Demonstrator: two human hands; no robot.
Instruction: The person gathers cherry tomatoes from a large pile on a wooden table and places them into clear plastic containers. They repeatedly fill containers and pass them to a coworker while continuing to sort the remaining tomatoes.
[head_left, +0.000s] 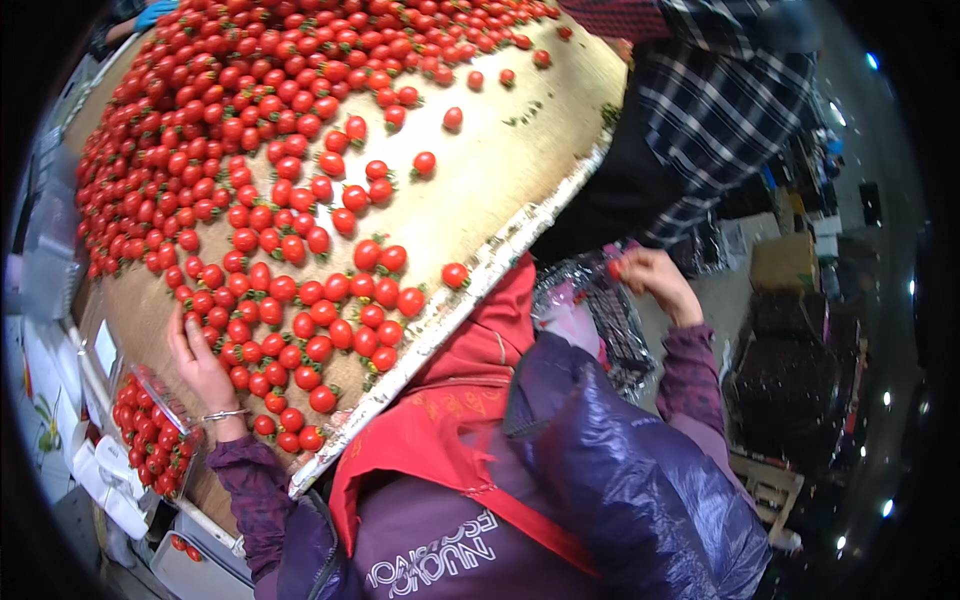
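Note:
Small red tomatoes with green calyxes (303, 325) lie spread over a table with a brown cloth-like surface (480, 187), heaped thickly towards its far left. My left hand (201, 367) rests at the left side of the nearer tomatoes, fingertips against them; whether it grips one I cannot tell. My right hand (654, 281) is raised beyond the table's white edge, with a small red tomato (615, 270) pinched between thumb and fingers. Below and beside that hand is a plastic-lined container or bag (615, 330) with a few red pieces in it.
A clear plastic box of tomatoes (154, 435) stands at the table's left. Below it, a grey tray (199, 566) holds several tomatoes. A person in a checked shirt (720, 112) stands close at the right. A blue-gloved hand (155, 13) shows at top left. A cardboard box (784, 262) lies farther right.

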